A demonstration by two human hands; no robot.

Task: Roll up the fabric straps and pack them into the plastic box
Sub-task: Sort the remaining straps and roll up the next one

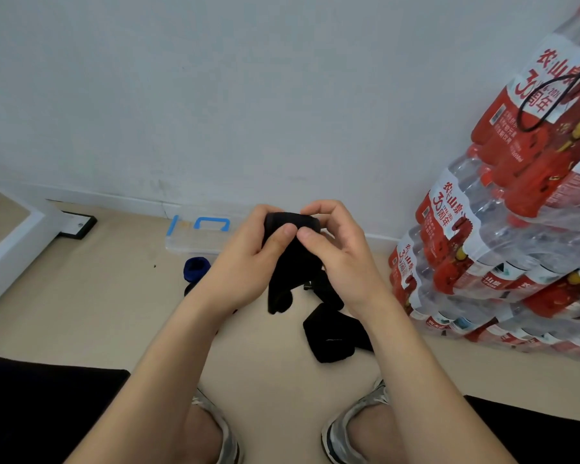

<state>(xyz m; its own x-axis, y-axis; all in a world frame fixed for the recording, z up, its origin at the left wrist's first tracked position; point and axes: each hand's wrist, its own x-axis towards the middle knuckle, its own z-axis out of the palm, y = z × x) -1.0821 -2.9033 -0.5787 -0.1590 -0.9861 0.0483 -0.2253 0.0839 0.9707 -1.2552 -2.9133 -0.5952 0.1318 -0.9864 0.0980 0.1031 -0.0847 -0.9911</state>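
Beige floor (98, 313) meeting a pale grey wall (248, 95) with a low skirting; on and above it we list the following. Item one: a black fabric strap (292, 221), held in the air between both hands, its upper end in a short thick roll and its loose tail hanging down between the wrists. The left hand (248, 259) grips the roll from its side, fingers curled over the top and thumb pressed on the front. The right hand (335, 249) does likewise from the other side, and we note the two thumbs lying tip to tip. Item two: a clear plastic box (195, 241) with blue handle and blue latch, on the floor against the wall, beyond the left hand and partly hidden by it; we cannot tell whether its lid is on. Item three: a dark blue roll (195, 267) on the floor just in front of the box. Item four: a second black strap (332, 333), loosely folded on the floor beneath the right forearm. To the right we count stacked shrink-wrapped packs of bottled water (499, 229) with red labels, and a black cord (549, 105) looped in front of the top pack. At the left edge, a white frame (14, 242). At the bottom, two grey trainers (345, 426).
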